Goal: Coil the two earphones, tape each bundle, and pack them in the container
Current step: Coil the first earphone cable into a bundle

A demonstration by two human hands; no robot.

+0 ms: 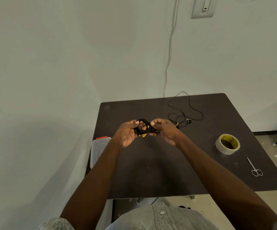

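Both sets of fingers curl round a black coil (143,127) with a yellow bit, the left hand (129,132) and right hand (163,130) gripping it above the worktop (159,163). The second earphone (185,113) lies loose at the far edge. A clear container (99,150) with a red clasp sits at the left edge, its contents hidden. Tape (227,143) and scissors (254,167) lie right. Pale walls (51,63) stand behind.
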